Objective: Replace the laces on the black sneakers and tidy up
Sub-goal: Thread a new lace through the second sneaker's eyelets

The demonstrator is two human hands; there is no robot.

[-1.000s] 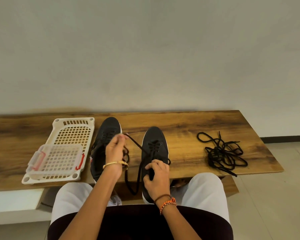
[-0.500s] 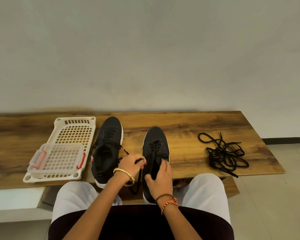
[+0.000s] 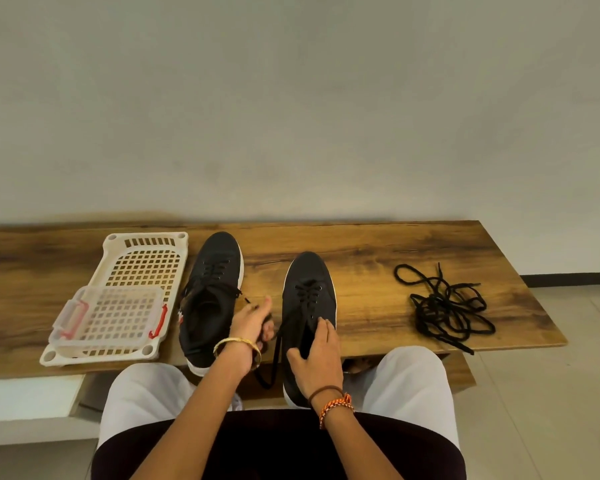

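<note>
Pinching a black lace (image 3: 277, 344) in the left hand (image 3: 249, 323), gripping the right sneaker (image 3: 308, 306) (tongue end) with the right hand (image 3: 317, 362); left sneaker (image 3: 210, 299) alongside.

- A plain indoor room, likely in a home, though nothing settles it.
- A bare pale plaster wall (image 3: 291, 98) fills the far side.
- A low wood-grain bench (image 3: 395, 258) stands against it.
- Light floor tiles (image 3: 551, 410) and a dark skirting strip (image 3: 568, 280) show at right.
</note>
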